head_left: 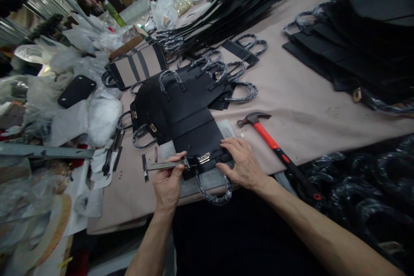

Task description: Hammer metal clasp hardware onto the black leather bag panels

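A black leather bag panel (194,131) lies folded out at the table's front edge, over a grey slab (190,187). A gold-coloured clasp (204,158) is fixed near its front edge, and a plastic-wrapped handle (215,200) loops toward me. My left hand (168,183) is closed around a caliper-like metal tool (164,165), whose right end reaches the panel just left of the clasp. My right hand (241,161) rests on the panel's right side, thumb and fingers spread apart, the thumb close to the clasp.
A claw hammer (267,136) with a red and black handle lies to the right. Stacked black bag pieces (365,30) cover the back right, more bag pieces (226,8) the back. Clear plastic bags (74,69) crowd the left, near slim tools (113,151). A striped bag (139,64) lies behind.
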